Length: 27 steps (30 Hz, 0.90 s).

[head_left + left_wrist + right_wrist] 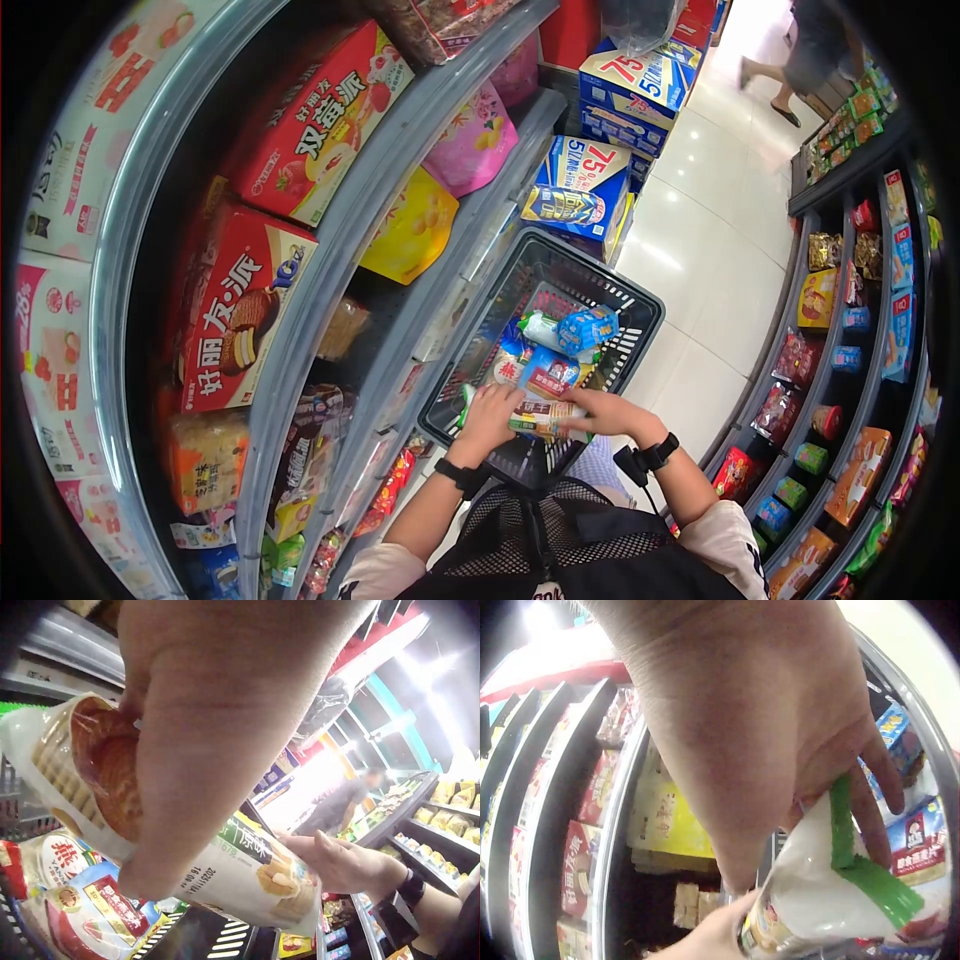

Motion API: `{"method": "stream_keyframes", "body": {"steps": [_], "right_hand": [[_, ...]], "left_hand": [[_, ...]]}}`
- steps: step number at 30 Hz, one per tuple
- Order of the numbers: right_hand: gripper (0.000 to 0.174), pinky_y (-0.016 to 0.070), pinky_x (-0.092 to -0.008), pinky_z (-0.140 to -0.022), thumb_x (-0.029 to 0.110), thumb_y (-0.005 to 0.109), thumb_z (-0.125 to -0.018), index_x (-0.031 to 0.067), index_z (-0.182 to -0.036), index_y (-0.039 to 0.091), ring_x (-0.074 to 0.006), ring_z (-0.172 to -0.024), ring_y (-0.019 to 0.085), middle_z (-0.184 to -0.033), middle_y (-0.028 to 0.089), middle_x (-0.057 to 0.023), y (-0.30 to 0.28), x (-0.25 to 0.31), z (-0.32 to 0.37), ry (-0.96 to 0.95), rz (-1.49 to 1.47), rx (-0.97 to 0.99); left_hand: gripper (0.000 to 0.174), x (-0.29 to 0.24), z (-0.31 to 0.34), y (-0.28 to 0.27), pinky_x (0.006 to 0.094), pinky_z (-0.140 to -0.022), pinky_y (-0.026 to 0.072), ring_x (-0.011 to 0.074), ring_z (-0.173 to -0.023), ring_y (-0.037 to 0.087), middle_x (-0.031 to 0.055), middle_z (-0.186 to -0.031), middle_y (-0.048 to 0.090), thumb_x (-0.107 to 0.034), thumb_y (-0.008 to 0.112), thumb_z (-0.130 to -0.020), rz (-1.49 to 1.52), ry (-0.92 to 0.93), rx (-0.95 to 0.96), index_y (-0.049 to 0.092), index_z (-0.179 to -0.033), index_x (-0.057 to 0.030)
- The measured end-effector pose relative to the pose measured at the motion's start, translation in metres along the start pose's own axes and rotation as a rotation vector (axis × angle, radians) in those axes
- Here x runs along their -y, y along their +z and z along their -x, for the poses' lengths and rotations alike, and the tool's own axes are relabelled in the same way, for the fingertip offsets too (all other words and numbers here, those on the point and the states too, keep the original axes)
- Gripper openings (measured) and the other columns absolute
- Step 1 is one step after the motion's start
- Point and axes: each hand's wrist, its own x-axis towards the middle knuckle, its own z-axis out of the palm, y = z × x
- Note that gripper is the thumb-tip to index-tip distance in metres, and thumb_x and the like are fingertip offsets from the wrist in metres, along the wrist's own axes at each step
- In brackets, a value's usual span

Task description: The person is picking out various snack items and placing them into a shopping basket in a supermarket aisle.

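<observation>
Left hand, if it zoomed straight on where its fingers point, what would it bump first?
Past the biscuit pack it holds, the left hand would probably bump the white bag. How far down that lies is hard to tell.

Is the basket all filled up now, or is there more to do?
Already in the basket: a blue pack and an oatmeal bag. In hand: both hands hold a biscuit pack over it. Left: probably letting that go inside. I can't tell whether more is wanted.
</observation>
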Motion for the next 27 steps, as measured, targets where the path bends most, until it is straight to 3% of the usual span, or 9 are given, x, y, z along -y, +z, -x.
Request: {"method": "stream_keyframes", "body": {"steps": [3,4,7,9,14,15,21,23,27], "right_hand": [[0.055,0.0479,-0.0407,-0.085,0.037,0.067,-0.081,0.0007,-0.119,0.052,-0.0353,-0.099,0.06,-0.105,0.061,-0.0227,-0.013,-0.009,-0.015,0.045,0.02,-0.188],[0.057,0.0478,-0.0409,-0.086,0.033,0.07,-0.078,0.0014,-0.122,0.05,-0.0359,-0.1,0.059,-0.108,0.059,-0.0223,-0.012,-0.02,-0.024,0.05,0.148,-0.296],[0.075,0.048,-0.0438,-0.089,0.021,0.079,-0.065,0.0057,-0.129,0.043,-0.0385,-0.105,0.054,-0.12,0.051,-0.0205,-0.015,-0.053,-0.056,0.091,0.416,-0.434],[0.087,0.0463,-0.0472,-0.093,0.017,0.083,-0.057,0.0148,-0.133,0.041,-0.0382,-0.121,0.043,-0.13,0.043,-0.0188,-0.014,-0.065,-0.078,0.203,0.544,-0.369],[0.073,0.047,-0.0508,-0.09,0.015,0.077,-0.067,0.0183,-0.132,0.043,-0.0365,-0.124,0.04,-0.135,0.039,-0.0166,0.003,-0.075,-0.114,0.249,0.834,-0.237],[0.075,0.0434,-0.0531,-0.095,0.005,0.071,-0.066,0.0196,-0.133,0.042,-0.0392,-0.128,0.037,-0.138,0.036,-0.0189,0.01,-0.086,-0.121,0.228,0.746,-0.249],[0.055,0.0463,-0.0445,-0.093,0.009,0.071,-0.072,0.0186,-0.122,0.05,-0.0354,-0.123,0.041,-0.131,0.041,-0.014,0.021,-0.099,-0.116,0.244,0.961,-0.188],[0.049,0.0452,-0.0459,-0.094,0.007,0.067,-0.075,0.0137,-0.12,0.053,-0.0365,-0.121,0.043,-0.126,0.044,-0.0118,0.019,-0.082,-0.103,0.213,0.858,-0.287],[0.067,0.0458,-0.0462,-0.09,0.008,0.077,-0.058,0.0058,-0.119,0.049,-0.0392,-0.108,0.048,-0.116,0.046,-0.0177,0.014,-0.053,-0.06,0.105,0.669,-0.521]], "left_hand": [[0.067,-0.011,0.024,-0.024,0.0419,-0.087,0.0456,0.0314,-0.101,0.057,0.0131,-0.103,0.056,-0.016,0.079,-0.053,-0.013,-0.239,0.115,0.052,-0.115,-0.0079],[0.063,-0.011,0.035,-0.029,0.0418,-0.079,0.0496,0.0326,-0.094,0.059,0.0141,-0.101,0.056,-0.019,0.079,-0.055,-0.022,-0.256,0.059,0.053,-0.112,-0.0071],[0.062,-0.019,0.067,-0.043,0.0432,-0.077,0.0501,0.0341,-0.09,0.06,0.014,-0.099,0.056,-0.019,0.079,-0.054,0.012,-0.438,0.009,0.053,-0.109,-0.0064],[0.059,-0.025,0.085,-0.047,0.0441,-0.075,0.0507,0.0352,-0.087,0.061,0.0148,-0.097,0.056,-0.019,0.078,-0.055,0.001,-0.488,-0.042,0.053,-0.107,-0.0055],[0.055,-0.051,0.122,-0.046,0.0435,-0.073,0.0515,0.0352,-0.084,0.062,0.0153,-0.093,0.058,-0.021,0.074,-0.058,-0.026,-0.685,-0.116,0.055,-0.107,-0.0053],[0.056,-0.057,0.132,-0.043,0.0434,-0.073,0.0516,0.0351,-0.083,0.062,0.0151,-0.093,0.058,-0.022,0.075,-0.058,-0.036,-0.715,-0.113,0.055,-0.107,-0.0055],[0.055,-0.095,0.194,-0.031,0.0428,-0.074,0.0515,0.0338,-0.086,0.062,0.0146,-0.094,0.059,-0.028,0.076,-0.059,0.056,-0.824,-0.12,0.055,-0.106,-0.0077],[0.055,-0.105,0.212,-0.03,0.0428,-0.075,0.0509,0.0337,-0.089,0.062,0.0141,-0.095,0.059,-0.026,0.075,-0.06,0.049,-0.845,-0.126,0.054,-0.107,-0.0079],[0.052,-0.116,0.241,-0.021,0.0428,-0.075,0.0505,0.0335,-0.088,0.062,0.0141,-0.095,0.058,-0.024,0.074,-0.061,0.081,-0.892,-0.212,0.054,-0.106,-0.0074]]}}
